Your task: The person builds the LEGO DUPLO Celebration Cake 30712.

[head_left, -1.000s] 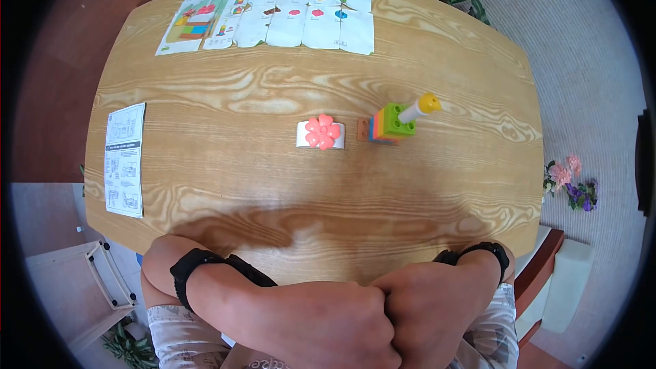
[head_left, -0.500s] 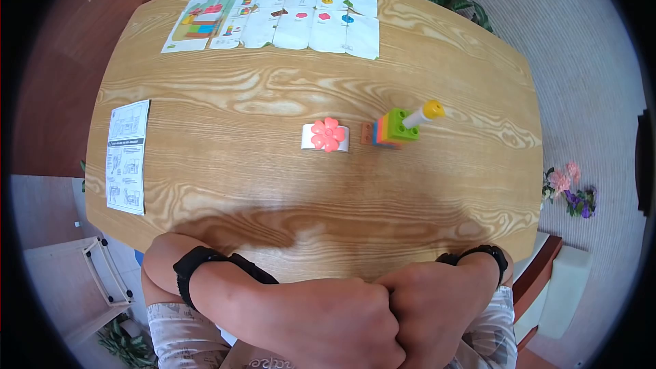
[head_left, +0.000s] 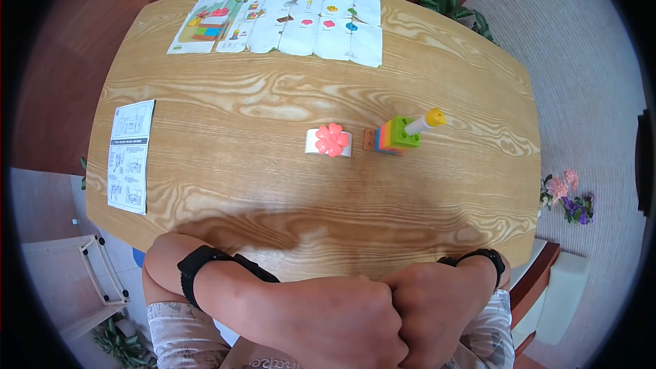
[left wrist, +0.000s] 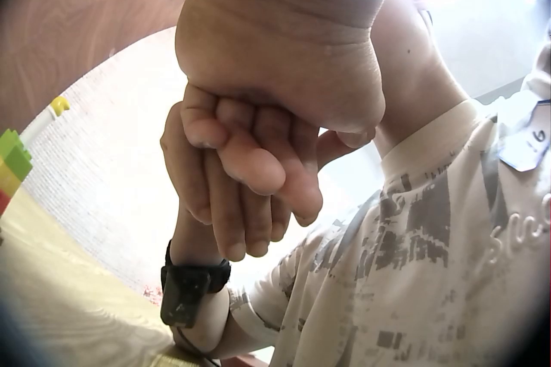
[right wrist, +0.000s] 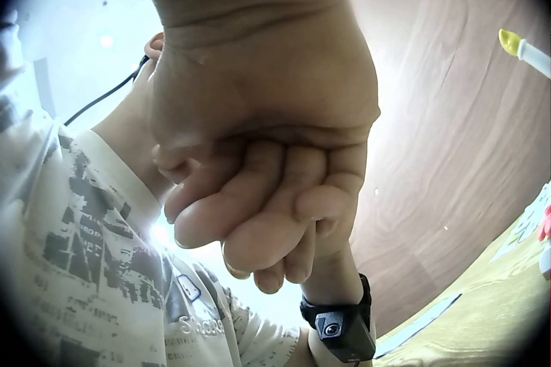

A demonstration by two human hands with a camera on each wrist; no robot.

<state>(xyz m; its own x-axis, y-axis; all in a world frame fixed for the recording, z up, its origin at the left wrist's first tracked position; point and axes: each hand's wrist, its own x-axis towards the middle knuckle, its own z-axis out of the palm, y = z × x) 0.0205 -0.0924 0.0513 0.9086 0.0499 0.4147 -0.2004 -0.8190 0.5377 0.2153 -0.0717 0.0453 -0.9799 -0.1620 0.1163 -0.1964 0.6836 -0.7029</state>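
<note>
My left hand (head_left: 342, 318) and right hand (head_left: 434, 307) meet knuckle to knuckle at the table's near edge, in front of the body. Both wrist views show the fingers hanging loosely curled and overlapping those of the other hand, with no object between them. Beyond the hands stands a stack of toy bricks (head_left: 403, 138), brown at the base, then blue, orange, yellow and green. A white toy candle (head_left: 418, 125) with a yellow flame tops it. Just left of the stack is a white curved brick (head_left: 311, 142) bearing a pink flower piece (head_left: 332, 140).
An unfolded colour instruction sheet (head_left: 294, 44) lies along the far side of the wooden table (head_left: 239, 164). Nearer, at the left edge, is a black-and-white printed sheet (head_left: 130, 171). Flowers (head_left: 567, 188) and a bench (head_left: 536, 283) are beyond the right edge.
The table and everything on it have shifted slightly right in the head view, as the head turns a little. The hands stay together; the bricks keep their places on the table.
</note>
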